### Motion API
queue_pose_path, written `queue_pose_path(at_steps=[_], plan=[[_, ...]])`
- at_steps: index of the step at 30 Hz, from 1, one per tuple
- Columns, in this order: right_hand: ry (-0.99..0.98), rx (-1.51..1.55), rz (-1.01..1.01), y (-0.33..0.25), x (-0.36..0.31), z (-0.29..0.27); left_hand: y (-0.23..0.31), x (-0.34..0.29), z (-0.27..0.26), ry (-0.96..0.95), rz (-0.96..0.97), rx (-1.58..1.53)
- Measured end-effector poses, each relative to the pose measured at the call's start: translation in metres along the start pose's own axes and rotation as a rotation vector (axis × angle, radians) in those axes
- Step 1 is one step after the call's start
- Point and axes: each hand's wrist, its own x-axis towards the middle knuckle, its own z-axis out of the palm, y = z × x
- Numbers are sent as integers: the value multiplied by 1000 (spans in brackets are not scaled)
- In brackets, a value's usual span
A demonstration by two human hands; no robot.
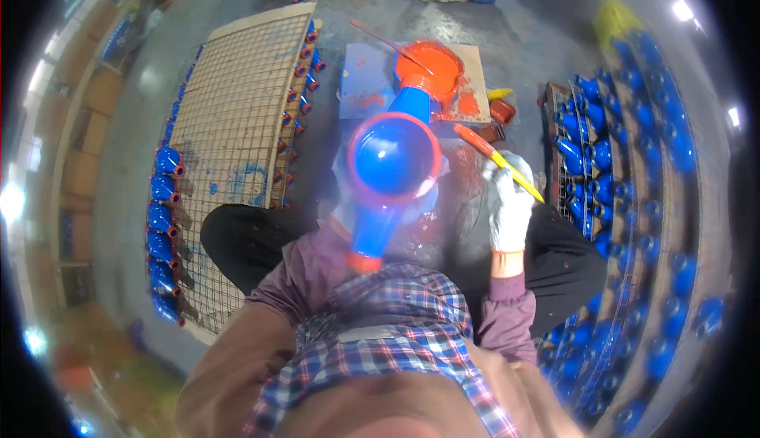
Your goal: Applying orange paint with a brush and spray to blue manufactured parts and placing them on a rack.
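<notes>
Pipe fitting, one, blue with orange-red rims, held up before the checked apron and above the lap; wide round mouth facing my camera, one narrow end pointing down toward the apron, the other up toward the paint tub. Left hand, one, pale-gloved: the forearm angles inward and forward, and the wrist goes in behind the fitting. Most of this hand is hidden from me; only pale glove edges show beside the mouth, so I cannot tell how far its fingers are bent or what grip they have. Right hand, one, white-gloved: forearm nearly straight ahead, fingers curled closed around a brush, yellow-handled, its red tip slanting forward and left, apart from the fitting. Hard to make out: the upper narrow end overlaps the tub in my view, and I cannot tell whether they touch; the area under the fitting is hazy; the right rack of blue fittings blurs toward the rim of my view, and the left mesh rack covers part of its own row. Markings: one blue patch on the left rack, which I cannot make out as lettering or plain paint.
</notes>
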Motion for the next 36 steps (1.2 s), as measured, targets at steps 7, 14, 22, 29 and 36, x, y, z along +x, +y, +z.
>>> queue_pose_path(at_steps=[7, 14, 22, 29, 36], plan=[[91, -145, 19, -27, -16, -14, 68, -2, 50, 25, 416, 1549], [92, -152, 29, -44, -16, -12, 101, -1, 75, -75, 493, 1919], [210, -404, -78, -64, 6, 42, 180, -15, 61, 119, 547, 2032], [31, -441, -228, -56, 32, 103, 236, -37, 27, 422, 550, 1017], [14, -705, -282, -29, 57, 120, 294, -61, -39, 522, 692, 235]])
